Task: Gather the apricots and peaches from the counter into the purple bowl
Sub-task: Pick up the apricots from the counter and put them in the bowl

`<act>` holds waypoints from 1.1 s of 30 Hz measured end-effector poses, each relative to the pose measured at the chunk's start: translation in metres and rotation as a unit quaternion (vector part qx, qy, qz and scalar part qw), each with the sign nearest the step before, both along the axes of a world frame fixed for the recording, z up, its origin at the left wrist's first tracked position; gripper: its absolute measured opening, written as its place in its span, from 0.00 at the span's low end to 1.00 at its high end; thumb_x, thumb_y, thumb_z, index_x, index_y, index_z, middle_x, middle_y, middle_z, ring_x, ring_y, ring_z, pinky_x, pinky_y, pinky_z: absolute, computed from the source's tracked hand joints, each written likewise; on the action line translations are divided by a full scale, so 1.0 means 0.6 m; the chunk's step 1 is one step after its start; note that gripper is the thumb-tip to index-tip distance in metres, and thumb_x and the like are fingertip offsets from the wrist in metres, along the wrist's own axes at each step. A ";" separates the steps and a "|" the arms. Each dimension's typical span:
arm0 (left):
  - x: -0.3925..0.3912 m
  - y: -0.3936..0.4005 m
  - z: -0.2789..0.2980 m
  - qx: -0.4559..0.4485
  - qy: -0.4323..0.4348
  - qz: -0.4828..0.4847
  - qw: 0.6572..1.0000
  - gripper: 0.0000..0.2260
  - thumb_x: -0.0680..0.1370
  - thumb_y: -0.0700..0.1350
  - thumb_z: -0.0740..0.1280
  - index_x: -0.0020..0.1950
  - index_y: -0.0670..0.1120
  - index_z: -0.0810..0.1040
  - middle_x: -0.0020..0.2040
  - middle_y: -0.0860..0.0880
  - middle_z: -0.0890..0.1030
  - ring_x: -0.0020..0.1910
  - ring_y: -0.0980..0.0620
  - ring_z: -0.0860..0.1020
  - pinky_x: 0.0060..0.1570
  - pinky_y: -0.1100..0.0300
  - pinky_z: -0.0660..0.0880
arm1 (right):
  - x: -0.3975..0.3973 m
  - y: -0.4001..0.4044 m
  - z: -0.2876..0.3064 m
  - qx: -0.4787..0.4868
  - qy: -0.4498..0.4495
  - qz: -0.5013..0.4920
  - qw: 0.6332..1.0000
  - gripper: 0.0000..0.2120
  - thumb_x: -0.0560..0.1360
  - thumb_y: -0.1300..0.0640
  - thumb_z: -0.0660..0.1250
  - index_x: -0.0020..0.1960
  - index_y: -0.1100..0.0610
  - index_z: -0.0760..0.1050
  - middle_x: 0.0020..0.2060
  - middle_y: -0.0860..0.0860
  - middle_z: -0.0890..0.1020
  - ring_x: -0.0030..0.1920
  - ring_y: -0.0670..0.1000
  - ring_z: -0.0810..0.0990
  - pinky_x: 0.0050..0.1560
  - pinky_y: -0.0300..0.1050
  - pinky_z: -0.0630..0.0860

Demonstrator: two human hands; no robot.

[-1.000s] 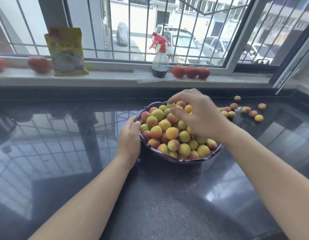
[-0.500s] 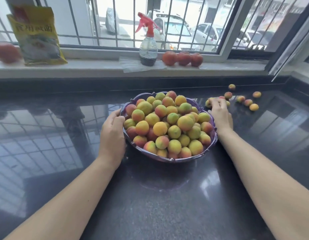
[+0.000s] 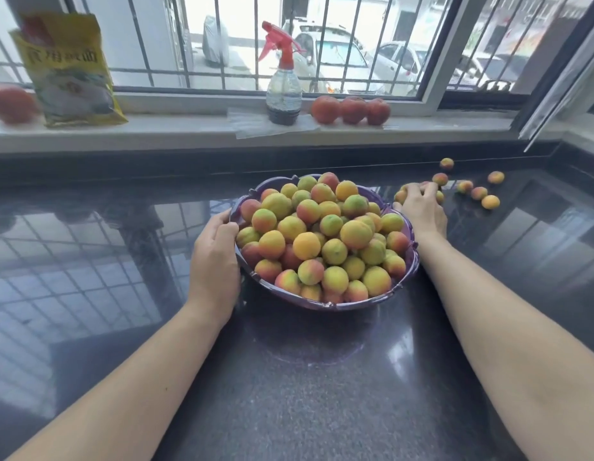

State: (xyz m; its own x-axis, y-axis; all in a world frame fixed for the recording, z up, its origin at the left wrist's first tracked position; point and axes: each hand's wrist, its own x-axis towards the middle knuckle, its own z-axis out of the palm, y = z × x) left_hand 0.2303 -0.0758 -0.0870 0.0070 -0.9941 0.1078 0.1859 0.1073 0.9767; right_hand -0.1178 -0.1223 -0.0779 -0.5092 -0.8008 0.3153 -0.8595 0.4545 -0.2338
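Note:
A purple scalloped bowl (image 3: 332,306) stands in the middle of the dark counter, heaped with yellow, green and red apricots and peaches (image 3: 322,237). My left hand (image 3: 216,257) holds the bowl's left rim, thumb over the edge. My right hand (image 3: 422,211) lies just right of the bowl, its fingers curled over a small cluster of loose fruit (image 3: 401,195) on the counter. Several more loose fruits (image 3: 478,193) lie scattered farther right, near the back edge.
On the window sill behind stand a spray bottle (image 3: 284,84) with a red trigger, three tomatoes (image 3: 350,109), a yellow bag (image 3: 68,71) and another tomato (image 3: 9,103) at far left. A window frame juts in at the right (image 3: 555,94).
My right hand has left the top of the fruit heap and gone to the loose fruit right of the bowl. My left hand stays on the bowl's rim.

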 end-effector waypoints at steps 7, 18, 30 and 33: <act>-0.001 -0.002 0.001 0.006 0.003 0.012 1.000 0.14 0.75 0.50 0.60 0.51 0.53 0.86 0.55 0.42 0.86 0.62 0.35 0.82 0.63 0.30 0.77 | 0.005 0.006 0.000 -0.049 -0.009 0.041 0.998 0.14 0.81 0.55 0.62 0.65 0.58 0.70 0.62 0.61 0.76 0.57 0.66 0.78 0.48 0.54 0.72; -0.001 0.001 0.006 0.017 -0.005 -0.003 1.000 0.14 0.75 0.49 0.60 0.49 0.52 0.85 0.52 0.43 0.86 0.54 0.42 0.82 0.61 0.31 0.77 | 0.003 0.079 0.011 -0.196 -0.263 0.049 0.943 0.13 0.80 0.57 0.65 0.63 0.54 0.80 0.59 0.55 0.81 0.54 0.54 0.81 0.47 0.29 0.75; 0.002 0.021 0.010 0.031 -0.033 0.014 0.999 0.16 0.75 0.51 0.60 0.57 0.54 0.82 0.54 0.48 0.86 0.58 0.43 0.83 0.60 0.34 0.80 | 0.192 0.204 0.192 -0.166 -0.231 0.334 0.899 0.17 0.79 0.59 0.70 0.66 0.49 0.78 0.54 0.45 0.83 0.53 0.43 0.82 0.57 0.39 0.79; 0.004 0.021 0.013 0.033 -0.031 0.026 0.999 0.14 0.73 0.51 0.61 0.54 0.54 0.82 0.52 0.49 0.86 0.58 0.42 0.82 0.62 0.34 0.78 | 0.233 0.208 0.191 -0.098 -0.145 0.386 0.906 0.19 0.75 0.57 0.75 0.64 0.47 0.80 0.55 0.44 0.83 0.56 0.42 0.80 0.61 0.41 0.75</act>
